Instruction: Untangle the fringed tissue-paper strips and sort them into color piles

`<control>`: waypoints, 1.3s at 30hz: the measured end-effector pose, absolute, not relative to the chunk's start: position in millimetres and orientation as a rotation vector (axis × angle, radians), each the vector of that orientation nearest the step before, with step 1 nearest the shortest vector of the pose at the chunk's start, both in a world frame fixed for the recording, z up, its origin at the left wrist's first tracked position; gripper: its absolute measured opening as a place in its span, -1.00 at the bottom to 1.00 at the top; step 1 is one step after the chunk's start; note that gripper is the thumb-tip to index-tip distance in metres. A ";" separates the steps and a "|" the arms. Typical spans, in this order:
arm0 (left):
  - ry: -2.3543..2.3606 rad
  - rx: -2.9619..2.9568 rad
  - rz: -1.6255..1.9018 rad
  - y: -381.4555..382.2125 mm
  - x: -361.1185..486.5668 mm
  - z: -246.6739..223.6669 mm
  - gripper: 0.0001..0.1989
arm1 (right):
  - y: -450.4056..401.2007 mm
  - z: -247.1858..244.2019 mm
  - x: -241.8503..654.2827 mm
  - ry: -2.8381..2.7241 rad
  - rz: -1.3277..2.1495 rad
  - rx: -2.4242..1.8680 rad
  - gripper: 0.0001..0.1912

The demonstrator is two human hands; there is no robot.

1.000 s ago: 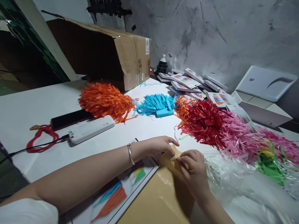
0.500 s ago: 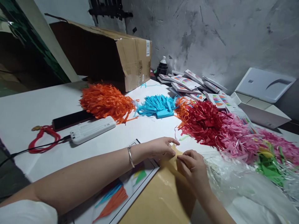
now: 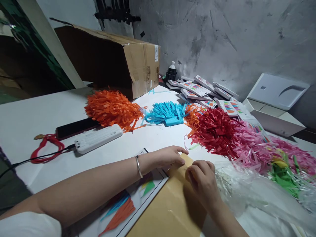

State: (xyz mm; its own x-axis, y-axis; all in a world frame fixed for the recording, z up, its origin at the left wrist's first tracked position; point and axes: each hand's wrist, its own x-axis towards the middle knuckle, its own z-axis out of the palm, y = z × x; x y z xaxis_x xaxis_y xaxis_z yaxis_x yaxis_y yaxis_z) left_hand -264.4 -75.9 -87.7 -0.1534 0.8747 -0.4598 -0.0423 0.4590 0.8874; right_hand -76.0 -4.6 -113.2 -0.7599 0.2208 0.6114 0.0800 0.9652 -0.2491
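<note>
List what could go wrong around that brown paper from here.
The brown paper might crease or tear near its far end, where the left hand and right hand are close together. The loose plastic beside the right forearm could snag it. The left forearm crosses the printed board and might nudge it.

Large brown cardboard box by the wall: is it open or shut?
Open: the large brown cardboard box shows its dark inside at left.
</note>
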 end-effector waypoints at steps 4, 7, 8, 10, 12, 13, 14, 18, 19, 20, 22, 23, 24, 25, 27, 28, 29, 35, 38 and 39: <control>1.522 0.756 0.948 -73.9 -266.5 -91.2 -0.32 | -6.0 -110.3 -66.8 -2.436 0.283 -0.119 -0.81; 1.569 0.780 0.932 -72.5 -268.5 -94.1 -0.34 | -6.7 -105.1 -61.9 -2.402 0.456 -0.101 -0.79; 1.591 0.796 0.922 -72.1 -269.0 -95.0 -0.34 | -6.9 -103.0 -61.1 -2.380 0.547 -0.127 -0.80; 1.643 0.845 0.893 -71.8 -269.6 -96.2 -0.35 | -7.1 -98.5 -60.6 -2.328 0.730 -0.210 -0.84; 1.693 0.908 0.856 -72.0 -270.0 -96.3 -0.37 | -7.4 -94.8 -60.7 -2.275 0.877 -0.298 -0.86; 1.715 0.942 0.831 -72.2 -270.3 -95.7 -0.36 | -7.7 -93.4 -60.5 -2.251 0.930 -0.341 -0.87; 1.737 0.979 0.805 -72.6 -270.8 -94.5 -0.34 | -8.0 -92.5 -60.2 -2.232 0.972 -0.382 -0.89; 1.836 1.157 0.691 -76.6 -277.4 -82.4 -0.20 | -9.4 -92.5 -56.5 -2.175 1.089 -0.500 -0.92; 1.867 1.205 0.668 -78.7 -280.6 -77.6 -0.18 | -9.7 -93.2 -55.3 -2.169 1.107 -0.511 -0.92; 1.901 1.251 0.648 -81.5 -284.4 -72.4 -0.18 | -10.1 -94.0 -54.1 -2.169 1.121 -0.519 -0.91; 1.970 1.329 0.608 -89.2 -294.0 -61.8 -0.20 | -11.4 -96.0 -52.1 -2.169 1.141 -0.533 -0.92; 1.999 1.358 0.583 -94.3 -299.6 -56.9 -0.22 | -12.3 -97.2 -51.3 -2.153 1.157 -0.539 -0.95; 2.019 1.379 0.550 -100.1 -305.8 -52.6 -0.25 | -13.5 -98.4 -50.7 -2.128 1.182 -0.545 -0.91; 2.031 1.392 0.511 -106.7 -312.3 -49.1 -0.28 | -14.9 -99.5 -50.3 -2.099 1.212 -0.551 -0.81; 2.028 1.404 0.420 -121.4 -326.4 -44.6 -0.33 | -18.0 -101.1 -49.9 -2.058 1.267 -0.557 -0.63; 2.020 1.407 0.375 -129.2 -333.7 -43.6 -0.34 | -19.4 -101.5 -49.9 -2.058 1.279 -0.555 -0.58; 2.011 1.411 0.333 -136.9 -341.1 -43.5 -0.33 | -20.6 -101.8 -50.0 -2.072 1.279 -0.550 -0.58; 2.016 1.434 0.217 -165.8 -376.1 -57.6 -0.38 | -25.6 -104.9 -57.3 -2.144 1.272 -0.489 -0.73; 2.035 1.435 0.237 -165.4 -379.8 -66.4 -0.47 | -32.9 -106.1 -66.6 -2.149 1.318 -0.488 -0.73; 2.038 1.436 0.252 -164.1 -379.2 -68.0 -0.51 | -36.3 -105.6 -70.0 -2.149 1.324 -0.492 -0.74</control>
